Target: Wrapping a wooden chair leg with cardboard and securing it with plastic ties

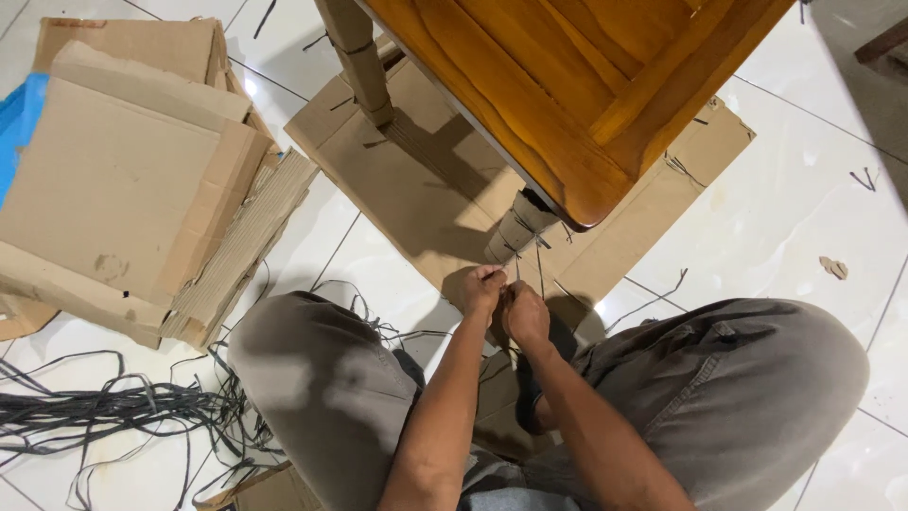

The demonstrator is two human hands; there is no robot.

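My left hand (pixel 482 289) and my right hand (pixel 526 316) are close together near the floor, both pinching thin dark string (pixel 516 272) that runs up to a table leg (pixel 515 230) wrapped in brown cardboard. The leg belongs to a wooden table (pixel 567 85) standing on a flat cardboard sheet (pixel 426 180). A second wrapped leg (pixel 357 57) stands further back. My knees in grey trousers frame both hands.
A pile of flattened cardboard (pixel 132 180) lies at the left with a blue sheet (pixel 19 123) at its edge. Several loose dark strings (pixel 113 407) spread over the white tiled floor at lower left. Small scraps lie at the right.
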